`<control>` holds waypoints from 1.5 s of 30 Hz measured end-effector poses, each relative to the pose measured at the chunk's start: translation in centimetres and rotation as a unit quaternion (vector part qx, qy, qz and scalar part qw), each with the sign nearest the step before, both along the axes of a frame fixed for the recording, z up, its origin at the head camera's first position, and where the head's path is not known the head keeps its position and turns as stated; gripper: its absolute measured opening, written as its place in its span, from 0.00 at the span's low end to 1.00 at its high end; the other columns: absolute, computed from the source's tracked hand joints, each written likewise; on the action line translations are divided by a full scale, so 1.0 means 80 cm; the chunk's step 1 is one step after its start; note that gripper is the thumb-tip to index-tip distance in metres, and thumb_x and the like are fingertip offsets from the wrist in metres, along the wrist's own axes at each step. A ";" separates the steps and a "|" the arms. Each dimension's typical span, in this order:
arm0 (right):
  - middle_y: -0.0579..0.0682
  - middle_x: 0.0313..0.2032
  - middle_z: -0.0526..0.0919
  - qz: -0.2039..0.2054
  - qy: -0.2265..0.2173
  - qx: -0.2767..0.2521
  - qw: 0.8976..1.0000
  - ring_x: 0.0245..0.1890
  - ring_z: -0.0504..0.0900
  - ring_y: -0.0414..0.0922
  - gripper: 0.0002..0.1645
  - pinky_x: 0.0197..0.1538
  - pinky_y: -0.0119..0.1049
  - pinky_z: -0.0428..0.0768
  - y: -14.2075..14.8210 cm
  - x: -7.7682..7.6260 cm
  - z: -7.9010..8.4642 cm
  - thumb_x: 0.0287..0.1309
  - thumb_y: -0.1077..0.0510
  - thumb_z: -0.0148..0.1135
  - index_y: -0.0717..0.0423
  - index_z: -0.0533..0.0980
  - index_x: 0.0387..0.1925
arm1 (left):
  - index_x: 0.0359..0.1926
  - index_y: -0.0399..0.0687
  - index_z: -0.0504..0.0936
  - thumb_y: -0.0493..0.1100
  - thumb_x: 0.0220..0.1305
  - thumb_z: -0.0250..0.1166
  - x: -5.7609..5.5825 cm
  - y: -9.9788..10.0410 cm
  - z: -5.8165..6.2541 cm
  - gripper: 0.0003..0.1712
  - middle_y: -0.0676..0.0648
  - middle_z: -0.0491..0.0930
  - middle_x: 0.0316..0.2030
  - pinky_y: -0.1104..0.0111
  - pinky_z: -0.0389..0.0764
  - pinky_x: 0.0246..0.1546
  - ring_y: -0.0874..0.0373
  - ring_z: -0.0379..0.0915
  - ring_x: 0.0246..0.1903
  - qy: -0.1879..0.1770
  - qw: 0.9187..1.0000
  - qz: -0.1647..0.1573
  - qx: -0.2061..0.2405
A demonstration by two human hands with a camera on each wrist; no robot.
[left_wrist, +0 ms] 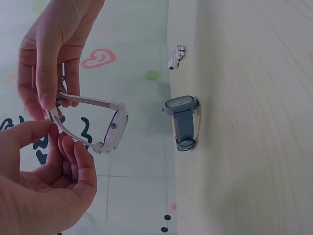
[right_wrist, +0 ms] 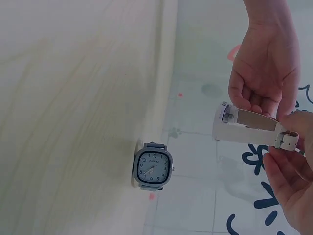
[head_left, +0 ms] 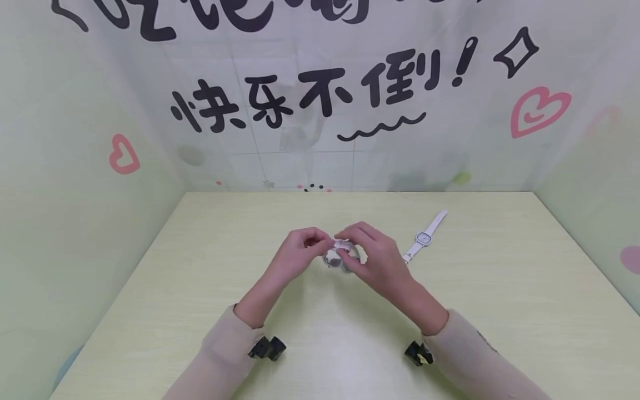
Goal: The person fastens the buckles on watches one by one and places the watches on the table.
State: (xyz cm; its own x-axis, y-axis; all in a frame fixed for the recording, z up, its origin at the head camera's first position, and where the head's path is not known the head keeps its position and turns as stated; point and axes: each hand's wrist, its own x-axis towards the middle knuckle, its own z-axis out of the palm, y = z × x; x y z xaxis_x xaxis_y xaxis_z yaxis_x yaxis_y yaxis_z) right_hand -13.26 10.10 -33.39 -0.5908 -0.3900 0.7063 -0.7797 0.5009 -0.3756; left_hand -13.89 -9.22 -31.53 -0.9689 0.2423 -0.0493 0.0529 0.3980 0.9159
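White watch held; grey dial legible right-wrist only.

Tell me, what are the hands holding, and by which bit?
A white watch: left hand and right hand both pinch its strap near the buckle.

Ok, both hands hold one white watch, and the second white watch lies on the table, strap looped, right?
Not looped: in the head view, the second white watch lies on the table with its strap straight. The left hand and right hand hold the first white watch.
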 end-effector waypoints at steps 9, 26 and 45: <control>0.48 0.35 0.89 -0.004 0.000 -0.003 1.000 0.37 0.85 0.42 0.12 0.39 0.36 0.86 0.000 -0.001 0.004 0.50 0.62 0.76 0.57 0.85 0.39 | 0.43 0.35 0.82 0.40 0.69 0.59 -0.003 -0.004 0.001 0.11 0.43 0.81 0.36 0.70 0.71 0.36 0.57 0.70 0.34 0.011 1.000 -0.007 -0.017; 0.49 0.36 0.89 -0.006 -0.045 -0.081 0.996 0.34 0.85 0.41 0.12 0.39 0.28 0.84 0.016 -0.001 0.009 0.51 0.67 0.74 0.59 0.85 0.39 | 0.52 0.38 0.78 0.37 0.68 0.64 -0.007 -0.010 -0.009 0.13 0.39 0.80 0.50 0.61 0.82 0.55 0.50 0.78 0.51 0.037 0.997 -0.058 0.041; 0.51 0.39 0.86 0.011 -0.047 -0.077 0.996 0.39 0.86 0.45 0.14 0.44 0.33 0.87 0.019 0.000 0.005 0.54 0.71 0.69 0.60 0.85 0.43 | 0.48 0.42 0.82 0.36 0.62 0.69 -0.001 -0.005 -0.008 0.13 0.42 0.84 0.47 0.56 0.75 0.65 0.51 0.80 0.51 0.108 0.992 -0.007 0.062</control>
